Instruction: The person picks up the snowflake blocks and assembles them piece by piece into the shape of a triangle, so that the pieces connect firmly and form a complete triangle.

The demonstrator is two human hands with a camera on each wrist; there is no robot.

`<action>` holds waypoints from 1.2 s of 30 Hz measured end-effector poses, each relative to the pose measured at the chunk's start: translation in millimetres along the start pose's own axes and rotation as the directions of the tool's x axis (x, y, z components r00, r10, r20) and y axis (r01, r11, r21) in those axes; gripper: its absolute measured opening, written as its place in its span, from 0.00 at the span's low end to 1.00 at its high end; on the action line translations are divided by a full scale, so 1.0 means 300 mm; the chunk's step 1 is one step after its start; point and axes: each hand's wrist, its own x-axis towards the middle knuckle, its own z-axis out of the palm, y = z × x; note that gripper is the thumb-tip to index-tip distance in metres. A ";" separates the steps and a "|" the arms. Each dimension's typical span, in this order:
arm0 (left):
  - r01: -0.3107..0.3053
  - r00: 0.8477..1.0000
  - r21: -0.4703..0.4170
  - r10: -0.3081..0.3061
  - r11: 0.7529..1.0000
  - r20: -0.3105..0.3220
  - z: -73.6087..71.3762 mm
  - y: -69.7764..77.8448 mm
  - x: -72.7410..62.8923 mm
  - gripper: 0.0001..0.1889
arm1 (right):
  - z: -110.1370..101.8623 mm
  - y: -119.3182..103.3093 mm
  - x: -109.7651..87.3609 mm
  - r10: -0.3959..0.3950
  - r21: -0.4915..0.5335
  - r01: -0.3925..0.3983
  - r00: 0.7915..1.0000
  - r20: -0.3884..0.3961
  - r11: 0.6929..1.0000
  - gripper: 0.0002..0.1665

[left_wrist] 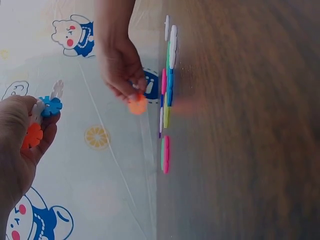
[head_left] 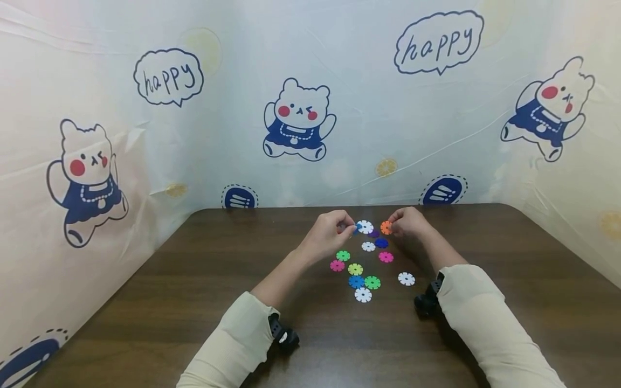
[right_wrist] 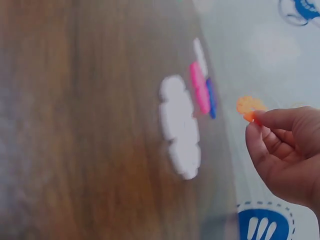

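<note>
Near the far edge of the table, my left hand (head_left: 329, 233) grips a small cluster of joined snowflake discs. In the left wrist view the cluster shows a blue disc (left_wrist: 51, 106), an orange disc (left_wrist: 33, 136) and white ones; my fingers hide part of it. My right hand (head_left: 412, 223) pinches a single orange snowflake disc (right_wrist: 248, 105) at its rim between thumb and finger, raised off the table. The two hands are apart, facing each other. A white disc (head_left: 365, 227) appears between them in the head view, beside the left fingertips.
Several loose snowflake discs lie flat on the brown table (head_left: 170, 302), among them a pink disc (head_left: 386, 257), a yellow disc (head_left: 355, 269), a green disc (head_left: 372, 282) and a white disc (head_left: 406, 278). A patterned curtain (head_left: 359, 118) hangs behind the table.
</note>
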 end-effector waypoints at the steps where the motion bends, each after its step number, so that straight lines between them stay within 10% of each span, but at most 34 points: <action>1: 0.002 1.000 0.000 -0.002 1.000 0.000 0.000 0.001 0.000 0.03 | -0.002 -0.009 -0.008 -0.009 0.014 0.009 1.000 -0.005 1.000 0.10; 36: 0.073 0.997 -0.088 -0.073 0.993 0.009 -0.008 0.016 -0.011 0.03 | -0.014 -0.128 -0.278 -0.306 0.281 0.293 0.952 0.003 0.914 0.12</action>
